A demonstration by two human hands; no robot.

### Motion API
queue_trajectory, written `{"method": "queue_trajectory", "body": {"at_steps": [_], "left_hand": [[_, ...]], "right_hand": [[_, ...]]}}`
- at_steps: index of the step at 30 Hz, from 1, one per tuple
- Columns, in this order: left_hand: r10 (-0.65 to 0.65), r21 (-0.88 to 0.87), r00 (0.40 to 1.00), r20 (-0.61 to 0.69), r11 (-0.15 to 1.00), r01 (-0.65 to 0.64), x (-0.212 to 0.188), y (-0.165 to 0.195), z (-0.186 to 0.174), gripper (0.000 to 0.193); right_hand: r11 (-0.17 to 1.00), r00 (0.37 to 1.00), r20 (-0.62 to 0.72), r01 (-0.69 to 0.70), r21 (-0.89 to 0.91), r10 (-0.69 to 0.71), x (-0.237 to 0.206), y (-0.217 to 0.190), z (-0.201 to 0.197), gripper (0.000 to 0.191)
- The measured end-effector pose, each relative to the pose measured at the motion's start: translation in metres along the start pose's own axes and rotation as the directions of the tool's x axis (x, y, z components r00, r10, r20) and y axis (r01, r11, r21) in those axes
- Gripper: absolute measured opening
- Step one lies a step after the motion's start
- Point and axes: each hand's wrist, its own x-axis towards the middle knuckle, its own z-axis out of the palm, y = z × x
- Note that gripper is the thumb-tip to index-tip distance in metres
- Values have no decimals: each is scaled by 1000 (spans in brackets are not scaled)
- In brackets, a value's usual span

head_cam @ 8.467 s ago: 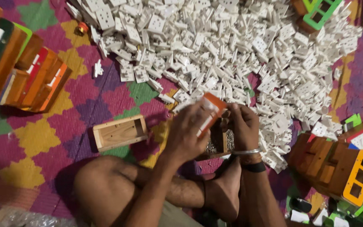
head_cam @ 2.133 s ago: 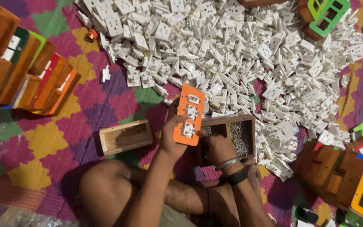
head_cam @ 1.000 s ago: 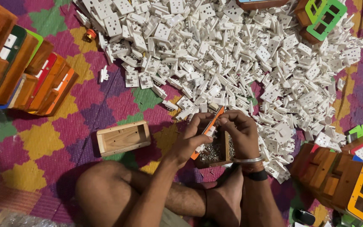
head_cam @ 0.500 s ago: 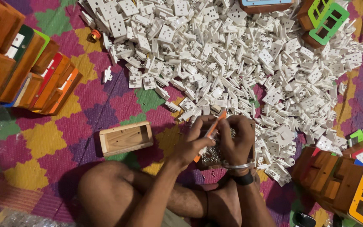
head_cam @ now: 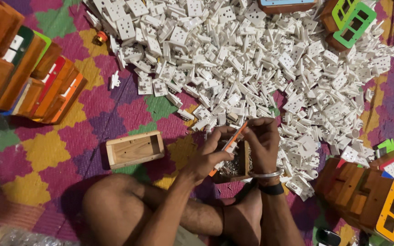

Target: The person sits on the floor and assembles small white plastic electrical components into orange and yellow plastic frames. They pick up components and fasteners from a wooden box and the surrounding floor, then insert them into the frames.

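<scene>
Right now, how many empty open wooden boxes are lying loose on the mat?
1: the empty wooden box lies on the mat, left of the left hand. Others may be hidden among the stacks.

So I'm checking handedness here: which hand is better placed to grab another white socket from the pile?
Probably the right hand: it sits closest to the white socket pile. The left hand grips the orange plate over the wooden box, farther from the pile.

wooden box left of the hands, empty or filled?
Empty. The wooden box lies open side up on the mat, bare wood showing inside, apart from both hands.
</scene>
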Motion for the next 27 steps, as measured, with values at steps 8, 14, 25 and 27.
{"method": "queue_trajectory", "body": {"at_steps": [8, 14, 25, 27], "left_hand": [[120, 177, 992, -31, 978, -113, -10, -10, -11, 82], [262, 804, 925, -274, 590, 71, -51, 17, -49, 94], [-54, 932, 965, -258, -276, 234, -91, 74, -124, 134], [-49, 946, 978, -202, -270, 182, -92, 75, -120, 136]], "right_hand": [[996, 988, 153, 14, -86, -1, 0, 1, -2, 29], [996, 973, 222, 76, -44, -65, -3, -20, 4, 29], [996, 989, 146, -19, 84, 7, 9, -23, -5, 17], [996, 991, 136, -20, 82, 8, 9, -22, -10, 18]]}}
